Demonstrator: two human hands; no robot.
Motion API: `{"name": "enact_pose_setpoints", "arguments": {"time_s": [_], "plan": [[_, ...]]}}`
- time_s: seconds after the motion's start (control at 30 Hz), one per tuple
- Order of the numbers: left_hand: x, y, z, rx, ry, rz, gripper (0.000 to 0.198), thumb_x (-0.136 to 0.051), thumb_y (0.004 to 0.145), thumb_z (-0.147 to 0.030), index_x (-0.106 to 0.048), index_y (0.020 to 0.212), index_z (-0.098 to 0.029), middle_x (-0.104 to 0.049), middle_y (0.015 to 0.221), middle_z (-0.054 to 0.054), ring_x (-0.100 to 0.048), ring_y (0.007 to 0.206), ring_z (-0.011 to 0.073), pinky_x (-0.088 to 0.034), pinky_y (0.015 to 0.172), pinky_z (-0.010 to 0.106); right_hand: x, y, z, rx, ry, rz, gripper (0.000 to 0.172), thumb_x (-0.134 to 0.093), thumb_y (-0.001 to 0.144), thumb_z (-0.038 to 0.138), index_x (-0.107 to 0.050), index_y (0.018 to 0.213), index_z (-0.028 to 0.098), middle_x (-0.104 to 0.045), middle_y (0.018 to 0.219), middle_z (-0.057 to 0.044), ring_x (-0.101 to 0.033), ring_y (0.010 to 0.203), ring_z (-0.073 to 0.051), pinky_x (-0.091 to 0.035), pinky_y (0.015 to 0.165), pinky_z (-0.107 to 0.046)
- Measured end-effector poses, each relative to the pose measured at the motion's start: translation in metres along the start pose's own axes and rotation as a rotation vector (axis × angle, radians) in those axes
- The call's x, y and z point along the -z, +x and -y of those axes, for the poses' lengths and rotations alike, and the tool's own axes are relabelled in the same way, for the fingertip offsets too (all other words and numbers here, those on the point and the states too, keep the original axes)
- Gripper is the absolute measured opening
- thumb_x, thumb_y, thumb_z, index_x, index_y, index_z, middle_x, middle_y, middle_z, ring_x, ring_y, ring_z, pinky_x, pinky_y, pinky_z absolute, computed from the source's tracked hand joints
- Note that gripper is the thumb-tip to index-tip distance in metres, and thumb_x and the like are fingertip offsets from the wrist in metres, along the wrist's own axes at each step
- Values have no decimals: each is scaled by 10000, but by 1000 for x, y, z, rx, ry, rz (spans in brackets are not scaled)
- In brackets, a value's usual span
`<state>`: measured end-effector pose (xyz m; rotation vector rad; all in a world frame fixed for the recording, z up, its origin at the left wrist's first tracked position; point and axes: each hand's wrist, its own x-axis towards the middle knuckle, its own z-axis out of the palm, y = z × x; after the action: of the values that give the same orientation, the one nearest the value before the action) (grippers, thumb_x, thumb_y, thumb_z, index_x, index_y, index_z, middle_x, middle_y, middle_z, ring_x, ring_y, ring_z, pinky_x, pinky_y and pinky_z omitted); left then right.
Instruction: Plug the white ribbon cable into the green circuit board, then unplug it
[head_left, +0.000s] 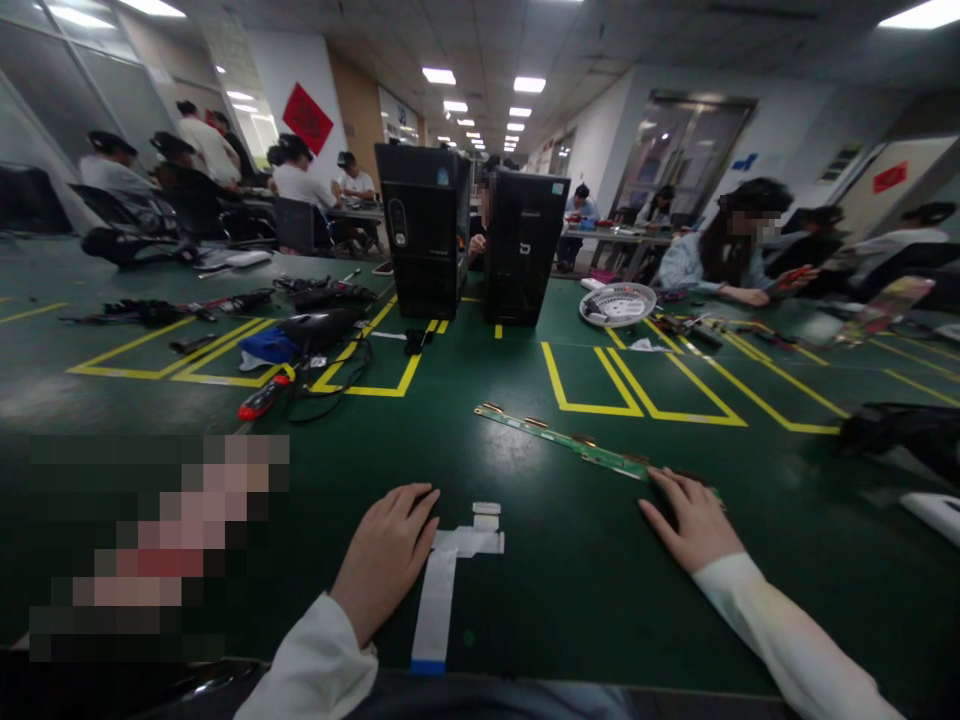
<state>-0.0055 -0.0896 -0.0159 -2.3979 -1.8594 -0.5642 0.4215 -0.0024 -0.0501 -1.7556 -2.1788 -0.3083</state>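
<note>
My left hand (390,545) lies palm down on the green table, its fingers stretched out. Right beside its fingertips is a white flat ribbon cable (435,605), with a branched upper end and a blue tip towards the table's front edge. My right hand (691,517) rests with its fingers over the right end of a long, narrow green circuit board (551,435); the thumb is spread away from them. That end of the board is partly hidden under the hand. The board slants up to the left across the table.
A red-and-black screwdriver (262,397) and a blue-and-black tool (300,335) with a cord lie to the left. Two black computer towers (427,235) stand at the back. A white round grille (617,304) is at right. People sit around. A pixelated patch covers the lower left.
</note>
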Motion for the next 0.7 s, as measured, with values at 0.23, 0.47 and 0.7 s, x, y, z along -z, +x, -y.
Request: {"name": "enact_pose_setpoints", "arguments": {"time_s": [0.23,0.47,0.7], "plan": [[-2,-1,2,-11,-1,4,358,-403,943,-275,-563,1244,-165,-585,1232,104,-537,1134,240,-449,949,425,0,22,80,310,220,40,543,-436,892,506,-507,1293,148,-501,1256,-165,-445,1163,-304,-408,979,-520],[-1,-1,1,-2,-5,7,358,-394,943,-280,-559,1243,-177,-581,1230,94,-535,1130,238,-443,953,421,6,35,128,461,312,129,520,-496,875,456,-502,1297,154,-478,1281,-167,-418,1185,-305,-389,990,-517],[-1,-2,1,10,-10,15,361,-407,941,-285,-560,1250,-179,-580,1238,92,-537,1136,242,-453,950,426,6,39,140,493,343,82,443,-469,891,335,-482,1289,141,-469,1259,-164,-451,1143,-291,-429,954,-492]]}}
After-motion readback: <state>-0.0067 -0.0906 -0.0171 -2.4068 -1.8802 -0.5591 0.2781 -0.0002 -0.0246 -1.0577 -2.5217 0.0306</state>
